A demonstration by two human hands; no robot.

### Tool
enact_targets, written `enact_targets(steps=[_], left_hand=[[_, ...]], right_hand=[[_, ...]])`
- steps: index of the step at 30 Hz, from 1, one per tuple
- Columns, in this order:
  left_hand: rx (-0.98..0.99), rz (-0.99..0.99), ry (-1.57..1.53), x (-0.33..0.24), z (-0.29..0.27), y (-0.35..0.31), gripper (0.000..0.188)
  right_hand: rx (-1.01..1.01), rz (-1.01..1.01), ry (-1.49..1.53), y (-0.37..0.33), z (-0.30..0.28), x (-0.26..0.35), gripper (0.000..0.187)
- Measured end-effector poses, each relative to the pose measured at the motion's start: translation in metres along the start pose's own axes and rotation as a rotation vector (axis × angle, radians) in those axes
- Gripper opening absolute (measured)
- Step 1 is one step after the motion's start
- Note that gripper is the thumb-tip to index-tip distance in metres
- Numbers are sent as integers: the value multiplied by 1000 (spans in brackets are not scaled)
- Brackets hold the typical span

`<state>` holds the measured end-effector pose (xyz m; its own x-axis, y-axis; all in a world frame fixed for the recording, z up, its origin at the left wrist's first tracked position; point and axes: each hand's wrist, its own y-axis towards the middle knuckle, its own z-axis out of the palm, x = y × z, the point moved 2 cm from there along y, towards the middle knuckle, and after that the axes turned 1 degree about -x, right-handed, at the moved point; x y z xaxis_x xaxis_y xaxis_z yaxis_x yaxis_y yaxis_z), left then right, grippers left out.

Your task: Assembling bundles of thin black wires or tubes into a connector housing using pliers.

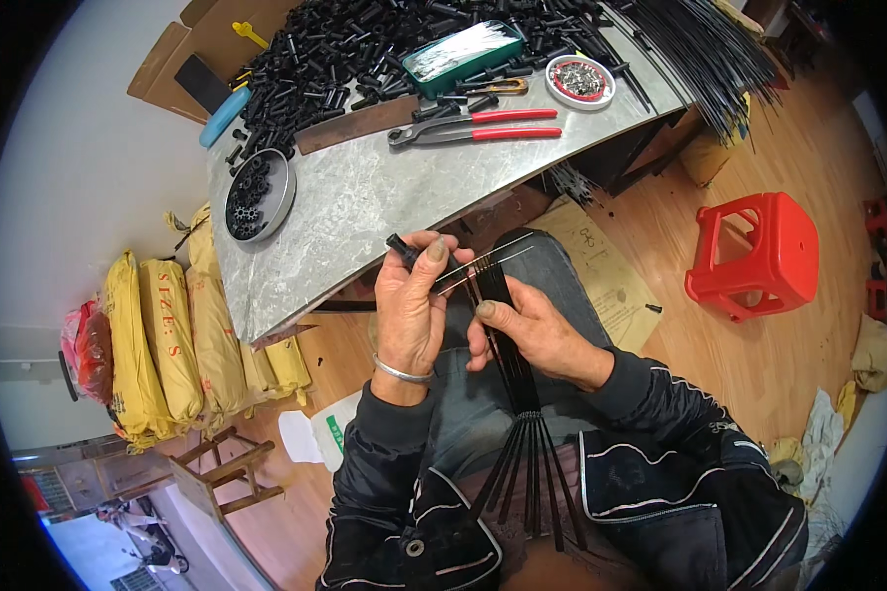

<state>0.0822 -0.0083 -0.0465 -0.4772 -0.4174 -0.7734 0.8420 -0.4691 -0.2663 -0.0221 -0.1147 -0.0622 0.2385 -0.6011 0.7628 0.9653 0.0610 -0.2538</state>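
Note:
My left hand (pixel 412 320), a silver bangle at its wrist, pinches a short black plastic tube (pixel 400 248) between thumb and fingers. Thin silvery wires (pixel 514 249) stick out from near those fingers toward the right. Over my lap, my right hand (pixel 540 335) is closed on a bundle of umbrella ribs (pixel 515 379), thin and black. Their upper ends lie against the wires close to my left fingers. Below my right hand the ribs are joined at small pivots and fan out downward. The fingers partly hide where wires, tube and ribs meet.
Ahead is a grey table (pixel 340 217) heaped with black plastic tubes (pixel 315 49). Red-handled pincers (pixel 512 125), a round dish (pixel 288 197), a green tray (pixel 508 46) and a white bowl (pixel 556 87) lie on it. A red stool (pixel 793 246) stands right; yellow sacks (pixel 168 345) lean left.

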Motion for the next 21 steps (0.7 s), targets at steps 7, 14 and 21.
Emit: enact_targets(steps=[7, 14, 21], left_hand=[[-3, -7, 12, 1, -1, -1, 18], [3, 10, 66, 1, -3, 0, 20], [10, 30, 88, -1, 0, -2, 18]], right_hand=[[3, 1, 1, 1, -2, -4, 30], [5, -11, -3, 1, -1, -3, 31], [9, -11, 11, 1, 1, -3, 28]])
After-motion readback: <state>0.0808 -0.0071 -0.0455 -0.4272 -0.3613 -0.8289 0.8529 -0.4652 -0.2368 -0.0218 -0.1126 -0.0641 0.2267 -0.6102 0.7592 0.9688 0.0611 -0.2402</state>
